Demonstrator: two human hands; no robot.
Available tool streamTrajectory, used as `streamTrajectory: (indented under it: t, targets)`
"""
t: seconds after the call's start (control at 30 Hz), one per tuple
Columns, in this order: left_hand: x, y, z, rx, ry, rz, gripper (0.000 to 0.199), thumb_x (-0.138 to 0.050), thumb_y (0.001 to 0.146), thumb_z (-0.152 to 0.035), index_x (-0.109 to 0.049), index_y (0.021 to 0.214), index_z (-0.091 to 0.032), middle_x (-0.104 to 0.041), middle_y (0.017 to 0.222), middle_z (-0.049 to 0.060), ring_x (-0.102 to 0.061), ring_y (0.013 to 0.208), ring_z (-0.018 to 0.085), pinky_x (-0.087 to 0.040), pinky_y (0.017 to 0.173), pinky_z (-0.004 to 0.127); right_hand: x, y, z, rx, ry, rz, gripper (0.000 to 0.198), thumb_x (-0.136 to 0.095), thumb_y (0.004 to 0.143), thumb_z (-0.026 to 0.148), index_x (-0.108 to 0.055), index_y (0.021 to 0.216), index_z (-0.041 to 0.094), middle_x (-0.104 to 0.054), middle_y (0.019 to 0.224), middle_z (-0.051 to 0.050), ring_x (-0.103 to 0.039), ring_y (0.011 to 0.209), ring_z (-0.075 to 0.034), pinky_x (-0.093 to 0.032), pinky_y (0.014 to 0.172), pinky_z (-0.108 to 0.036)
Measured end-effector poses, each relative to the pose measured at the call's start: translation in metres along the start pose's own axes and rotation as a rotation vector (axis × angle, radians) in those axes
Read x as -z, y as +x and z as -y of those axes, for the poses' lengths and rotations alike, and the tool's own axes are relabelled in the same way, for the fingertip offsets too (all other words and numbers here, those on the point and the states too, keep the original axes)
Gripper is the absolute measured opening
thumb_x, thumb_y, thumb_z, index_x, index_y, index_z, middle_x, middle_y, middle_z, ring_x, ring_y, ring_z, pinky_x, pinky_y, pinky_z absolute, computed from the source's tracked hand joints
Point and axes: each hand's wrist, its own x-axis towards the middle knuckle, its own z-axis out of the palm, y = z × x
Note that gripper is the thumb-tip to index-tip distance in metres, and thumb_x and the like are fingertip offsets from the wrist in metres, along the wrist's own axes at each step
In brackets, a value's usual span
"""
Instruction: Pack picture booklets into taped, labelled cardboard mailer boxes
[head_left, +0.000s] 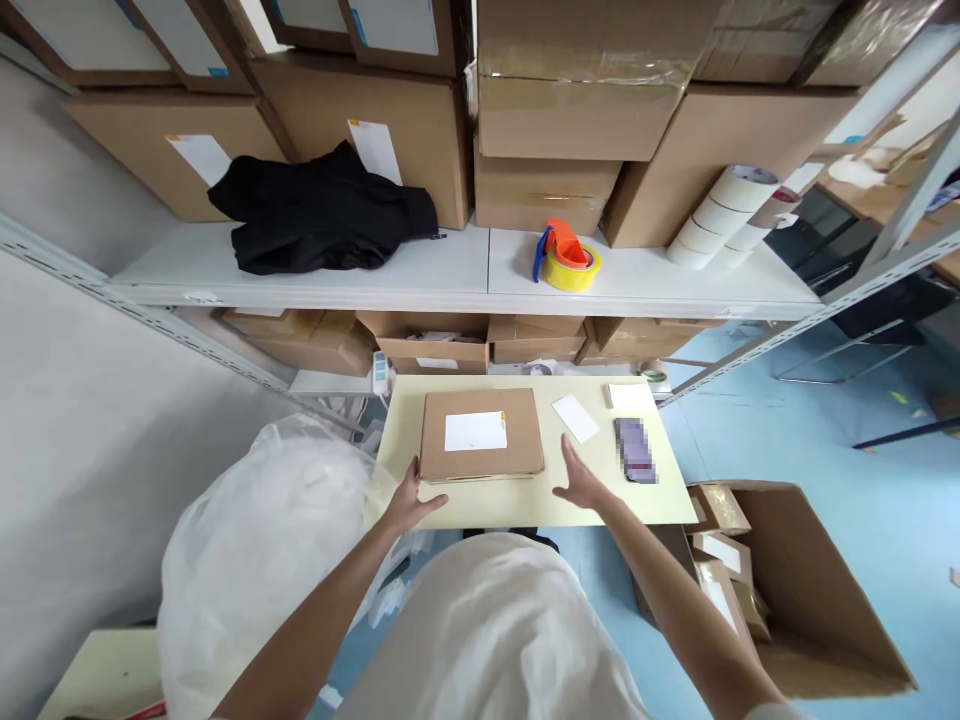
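Note:
A flat brown cardboard box (442, 462) with a white label (475, 431) on its top lies on the pale yellow table (600, 508). My left hand (411, 502) is at the box's near left corner, thumb and fingers spread; whether it touches the cardboard I cannot tell. To the right of the box, and apart from it, my right hand (579, 482) is open with nothing in it. Just beyond that hand lies a white slip (575, 417). Farther right are a small white stack (630, 397) and a blurred purple object (635, 450).
A shelf (465, 265) behind the table bears cartons, black cloth (330, 215), a tape dispenser (568, 262) and tape rolls (720, 220). A large translucent plastic bag (255, 560) bulges at the left. An open carton (825, 580) with small parcels stands at the right.

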Motion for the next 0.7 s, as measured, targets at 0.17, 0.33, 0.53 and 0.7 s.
streamTrajectory:
  t: [0.17,0.33,0.53,0.7]
  targets:
    - [-0.006,0.001,-0.003,-0.002,-0.093,0.11,0.075,-0.073,0.061,-0.045,-0.049,0.127,-0.017,-0.057,0.129,0.017,-0.052,0.123,0.03,-0.044,0.098,0.042,-0.071,0.005,0.017,-0.078,0.234,-0.12,0.073,-0.056,0.071,0.015,-0.035,0.141,0.02,-0.047,0.14,-0.013,-0.043,0.131,-0.028,-0.037,0.105,-0.046]
    - [0.01,-0.002,-0.028,-0.066,-0.004,0.004,0.056,-0.063,0.07,-0.051,-0.057,0.111,-0.013,-0.063,0.11,0.015,-0.064,0.098,0.025,-0.052,0.079,0.036,-0.052,0.003,0.04,-0.081,0.253,-0.214,0.044,-0.043,0.083,0.023,-0.052,0.126,0.019,-0.063,0.113,-0.011,-0.058,0.107,-0.025,-0.045,0.094,-0.043]
    - [0.025,0.009,-0.069,-0.189,0.332,-0.133,0.041,-0.035,0.089,-0.045,-0.064,0.085,-0.016,-0.066,0.083,0.009,-0.062,0.081,0.021,-0.047,0.077,0.032,0.0,-0.015,0.062,-0.122,0.082,-0.36,0.052,-0.031,0.092,0.051,-0.054,0.126,0.02,-0.065,0.103,-0.012,-0.058,0.104,-0.027,-0.045,0.09,-0.04]
    - [0.013,0.029,-0.079,-0.141,0.448,-0.087,0.044,-0.035,0.09,-0.042,-0.065,0.071,-0.017,-0.067,0.078,0.01,-0.064,0.084,0.023,-0.045,0.075,0.03,-0.009,-0.008,0.065,-0.306,0.06,-0.314,0.056,-0.024,0.091,0.057,-0.063,0.107,0.02,-0.068,0.097,-0.012,-0.061,0.097,-0.028,-0.046,0.083,-0.038]
